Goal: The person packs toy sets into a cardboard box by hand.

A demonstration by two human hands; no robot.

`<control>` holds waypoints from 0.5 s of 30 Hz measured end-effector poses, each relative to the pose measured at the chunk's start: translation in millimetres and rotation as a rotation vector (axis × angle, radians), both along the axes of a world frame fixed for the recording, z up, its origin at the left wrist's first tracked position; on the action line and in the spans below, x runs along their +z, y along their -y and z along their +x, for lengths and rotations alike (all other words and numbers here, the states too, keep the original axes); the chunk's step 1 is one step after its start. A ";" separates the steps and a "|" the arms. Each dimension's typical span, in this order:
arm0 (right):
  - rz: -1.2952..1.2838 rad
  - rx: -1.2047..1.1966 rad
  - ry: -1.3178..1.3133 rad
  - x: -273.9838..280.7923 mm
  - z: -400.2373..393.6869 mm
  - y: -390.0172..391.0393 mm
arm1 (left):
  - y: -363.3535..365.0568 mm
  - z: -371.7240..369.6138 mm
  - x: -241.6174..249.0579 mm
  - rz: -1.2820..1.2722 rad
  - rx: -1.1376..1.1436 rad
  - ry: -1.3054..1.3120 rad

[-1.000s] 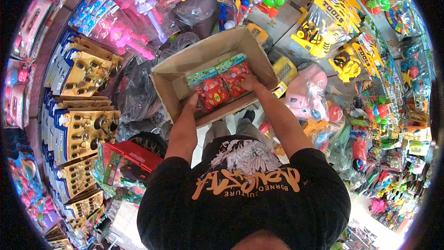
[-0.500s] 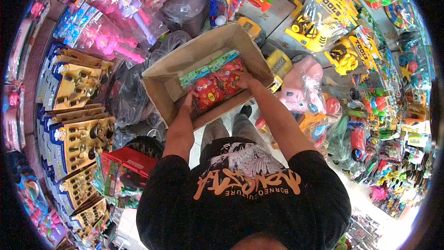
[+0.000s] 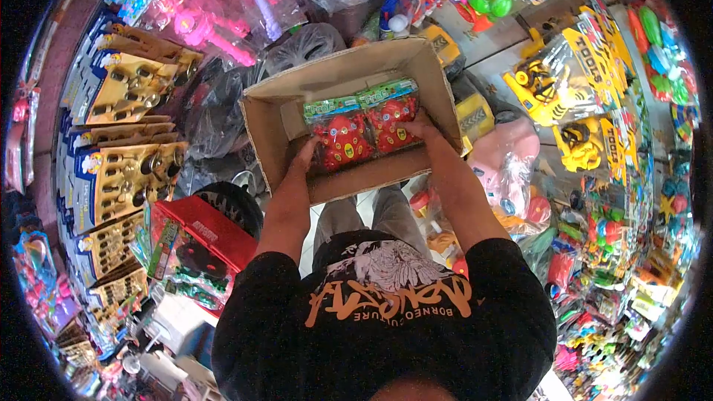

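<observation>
An open cardboard box [image 3: 278, 111] lies in front of me with two red patterned packs inside, side by side, each with a green header. My left hand [image 3: 303, 160] reaches into the box and holds the outer side of the left red pack [image 3: 344, 139]. At the other side, my right hand [image 3: 422, 128] grips the right red pack [image 3: 392, 120]. Both packs are between my hands, with their headers toward the box's far wall. Some fingertips are hidden against the packs.
Carded toy kitchen sets [image 3: 134, 178] hang on the left. Pink toys in plastic [image 3: 200, 22] are at the upper left. Yellow toy tool packs [image 3: 557, 74] hang on the right, near a pink wrapped toy [image 3: 505, 152]. A red package [image 3: 212, 230] is at the lower left.
The view has turned and shifted, so the box appears farther right and more level. The packs stand more upright between my hands, which stay on them.
</observation>
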State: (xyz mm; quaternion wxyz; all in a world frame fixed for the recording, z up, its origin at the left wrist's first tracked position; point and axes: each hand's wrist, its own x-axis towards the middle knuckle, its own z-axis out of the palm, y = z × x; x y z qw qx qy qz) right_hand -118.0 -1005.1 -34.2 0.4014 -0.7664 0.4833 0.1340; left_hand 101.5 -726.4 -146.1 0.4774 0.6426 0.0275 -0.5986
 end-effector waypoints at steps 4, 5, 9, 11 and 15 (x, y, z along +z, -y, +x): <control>0.265 0.042 0.121 -66.4 -5.6 23.2 | -4.7 -1.8 4.9 0.084 0.007 -0.001; 0.271 -0.034 0.106 -28.0 -2.4 15.4 | -3.7 -2.6 21.5 0.076 -0.002 0.035; 0.299 -0.068 0.083 -47.9 0.7 20.6 | -20.7 10.6 -44.7 -0.093 -0.006 0.109; 0.313 -0.040 0.095 16.8 11.4 6.6 | -21.2 6.9 -37.4 -0.103 0.038 0.071; 0.427 0.056 0.148 -64.9 -3.2 12.4 | -18.9 7.2 -15.6 -0.073 0.162 -0.070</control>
